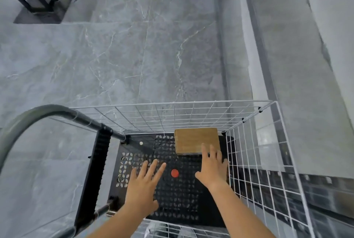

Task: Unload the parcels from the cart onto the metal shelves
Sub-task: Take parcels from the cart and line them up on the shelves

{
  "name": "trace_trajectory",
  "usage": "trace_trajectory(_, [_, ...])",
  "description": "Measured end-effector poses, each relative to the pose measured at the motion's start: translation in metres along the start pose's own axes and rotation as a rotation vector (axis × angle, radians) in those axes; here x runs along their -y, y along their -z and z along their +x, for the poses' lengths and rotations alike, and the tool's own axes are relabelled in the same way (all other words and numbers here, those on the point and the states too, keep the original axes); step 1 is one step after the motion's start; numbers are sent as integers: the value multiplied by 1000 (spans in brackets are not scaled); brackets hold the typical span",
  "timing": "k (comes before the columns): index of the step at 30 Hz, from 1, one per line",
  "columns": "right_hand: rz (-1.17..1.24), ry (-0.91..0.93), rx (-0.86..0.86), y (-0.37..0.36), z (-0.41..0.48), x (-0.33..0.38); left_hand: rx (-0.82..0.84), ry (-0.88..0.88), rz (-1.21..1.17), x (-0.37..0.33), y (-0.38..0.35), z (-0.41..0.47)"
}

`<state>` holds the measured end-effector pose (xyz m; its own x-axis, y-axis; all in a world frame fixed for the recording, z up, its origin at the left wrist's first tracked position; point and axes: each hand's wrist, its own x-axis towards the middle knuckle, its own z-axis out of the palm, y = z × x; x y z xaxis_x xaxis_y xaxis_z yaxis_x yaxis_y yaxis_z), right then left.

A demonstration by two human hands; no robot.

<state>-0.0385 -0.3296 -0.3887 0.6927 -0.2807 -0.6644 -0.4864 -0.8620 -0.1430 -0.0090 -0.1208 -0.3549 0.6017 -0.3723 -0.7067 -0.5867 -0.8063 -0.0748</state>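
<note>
**Last parcel in reach, not yet gripped**

Reaching down into the cart (249,115), both hands are spread over its black perforated floor. One brown cardboard parcel (195,140) is the only parcel seen; it lies flat in the far right corner, close against the white wire walls. The right hand (212,167) has its fingers (205,150) extended flat, with the tips over the parcel's near edge; whether they touch it cannot be told, and nothing is clasped. The left hand (143,186) hovers wide open, well left of the parcel and holding nothing, probably positioned to take the opposite side. A red disc (174,173) sits on the floor between the hands. The corner position likely obliges a pull toward the body before lifting. No shelf shows clearly. Judgement: unloading appears nearly complete.
</note>
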Motion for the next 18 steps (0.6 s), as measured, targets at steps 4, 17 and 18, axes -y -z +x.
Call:
trace_trajectory(4, [-13,7,-43,-15,31,-4,-151,70,-129,4,-20,24])
trace_trajectory(17, [-173,102,-161,-29,107,-10,-251,95,-260,-5,-53,90])
trace_trajectory(18, [-179,100,-159,-30,109,-10,-256,92,-276,-6,-54,92])
